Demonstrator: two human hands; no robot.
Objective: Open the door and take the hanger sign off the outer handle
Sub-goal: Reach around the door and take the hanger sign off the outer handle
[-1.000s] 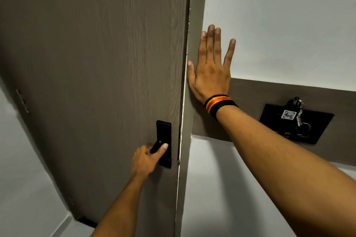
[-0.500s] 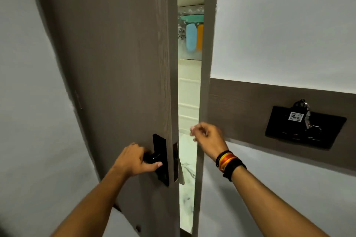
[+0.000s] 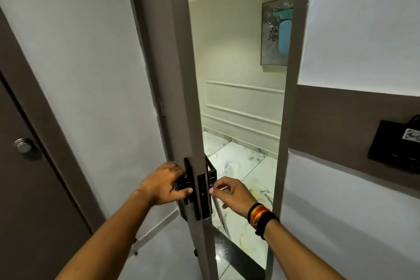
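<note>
The grey-brown door [image 3: 172, 75] stands partly open and I see it almost edge-on. My left hand [image 3: 163, 184] is wrapped around the black inner handle [image 3: 184, 185]. The black outer handle [image 3: 211, 170] shows just past the door's edge, above the lock plate [image 3: 202, 195]. My right hand [image 3: 231, 195], with a striped wristband, is at the outer handle with fingers pinched together. The pale hanger sign [image 3: 221, 223] hangs edge-on below that hand as a thin strip. Its top is hidden by my fingers.
The door frame [image 3: 288, 120] is close on the right. A black card holder [image 3: 395, 143] is mounted on the right wall. Another dark door with a round knob [image 3: 23, 146] is at the left. Beyond lie a black threshold [image 3: 238, 254], marble floor [image 3: 241, 166] and painting [image 3: 276, 32].
The door has swung further open towards me. My right hand left the wall, dropped and reached round the door's edge to the outer handle. My left hand stayed on the inner handle.
</note>
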